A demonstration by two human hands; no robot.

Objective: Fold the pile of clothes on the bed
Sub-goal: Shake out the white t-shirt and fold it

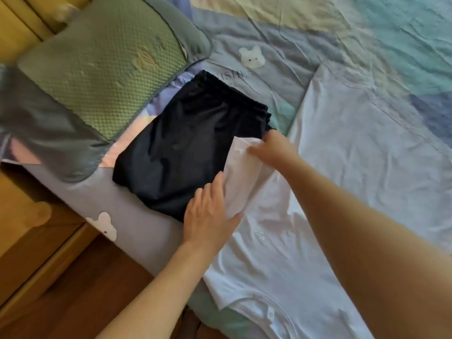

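Observation:
A white T-shirt (354, 152) lies spread flat on the bed, its collar (269, 311) near the bottom edge. One sleeve (242, 177) lies over the edge of a folded black garment (186, 140) to its left. My left hand (208, 216) rests flat with straight fingers on the lower part of that sleeve, where it meets the black garment. My right hand (271, 148) reaches across the shirt and pinches the sleeve's upper edge between thumb and fingers. A small safety pin (259, 234) sits on the shirt near my left hand.
A green and grey pillow (97, 69) lies at the upper left, beside the black garment. The bedsheet (281, 45) is pastel patchwork with white bear prints. The bed's edge (137, 228) runs diagonally at the lower left, with wooden floor (85, 289) and wooden furniture (22, 216) beyond.

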